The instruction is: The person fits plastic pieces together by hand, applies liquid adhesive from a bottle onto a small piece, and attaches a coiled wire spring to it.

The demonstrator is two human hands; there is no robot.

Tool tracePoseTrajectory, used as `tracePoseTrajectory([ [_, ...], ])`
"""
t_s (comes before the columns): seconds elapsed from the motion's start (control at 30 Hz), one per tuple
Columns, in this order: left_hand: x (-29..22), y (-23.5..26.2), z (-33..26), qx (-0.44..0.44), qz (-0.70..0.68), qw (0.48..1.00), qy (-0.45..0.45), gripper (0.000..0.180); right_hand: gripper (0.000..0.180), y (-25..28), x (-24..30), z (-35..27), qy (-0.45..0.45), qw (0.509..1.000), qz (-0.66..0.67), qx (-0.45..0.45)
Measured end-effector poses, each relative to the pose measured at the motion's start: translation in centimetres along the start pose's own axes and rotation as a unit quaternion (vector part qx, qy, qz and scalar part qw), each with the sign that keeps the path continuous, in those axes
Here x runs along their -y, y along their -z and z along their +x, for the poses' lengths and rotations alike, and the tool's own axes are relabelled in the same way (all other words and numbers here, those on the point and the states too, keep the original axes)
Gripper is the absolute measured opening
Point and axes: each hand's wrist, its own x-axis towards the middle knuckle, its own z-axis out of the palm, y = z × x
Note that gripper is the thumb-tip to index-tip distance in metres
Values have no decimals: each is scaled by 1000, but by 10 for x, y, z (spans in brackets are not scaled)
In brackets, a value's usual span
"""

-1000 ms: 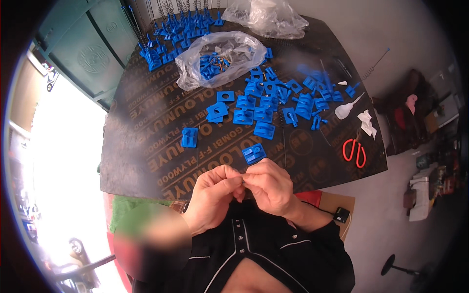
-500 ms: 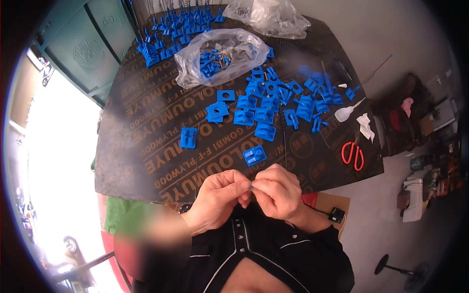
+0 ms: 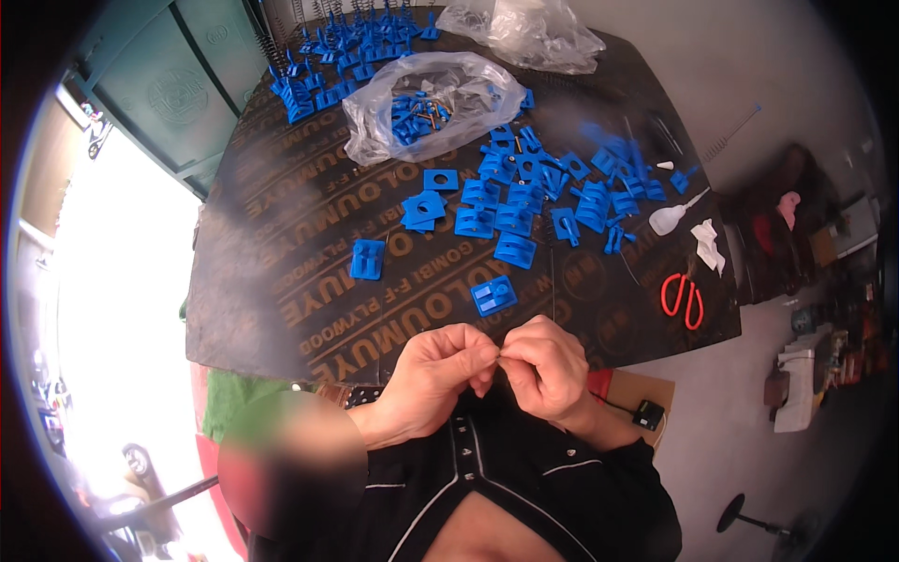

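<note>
My left hand [image 3: 440, 375] and my right hand [image 3: 546, 367] meet at the near edge of the table, thumb and finger of each pinched together. Their tips touch, and whatever small thing sits between them is hidden by the fingers. Just beyond lies a blue square plate with raised parts [image 3: 493, 295]. A similar blue plate [image 3: 368, 259] rests farther left. Past these, a cluster of blue plastic pieces with curved ribs [image 3: 514, 248] spreads over the table, beside a few flat blue plates with round holes [image 3: 423, 207].
On the dark printed plywood table [image 3: 272, 234] stands an open clear plastic bag [image 3: 365, 131] of blue parts and screws. Blue pieces with springs [image 3: 323, 80] crowd the far left. Red-handled scissors [image 3: 682, 302], crumpled white paper [image 3: 708, 246] and a white nozzle bottle [image 3: 669, 219] lie right.
Both hands shift slightly right, still pinched together. A small blue bit seen between the fingertips before is now covered. The whole view has moved a little.
</note>
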Motion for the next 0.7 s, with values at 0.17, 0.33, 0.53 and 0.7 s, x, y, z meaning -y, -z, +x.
tracePoseTrajectory([
  [0.17,0,1,1,-7,5,1000,1,12,23,0,-1,3,-8,1000,-9,9],
  [0.33,-2,0,0,-25,13,1000,-1,11,20,-2,-4,4,-15,1000,-1,2],
  [0.53,-2,1,1,-29,22,999,-11,10,22,-3,-7,6,-14,1000,-7,4],
  [0.7,-1,4,1,-41,39,998,-30,14,20,12,-6,15,-40,999,-25,7],
])
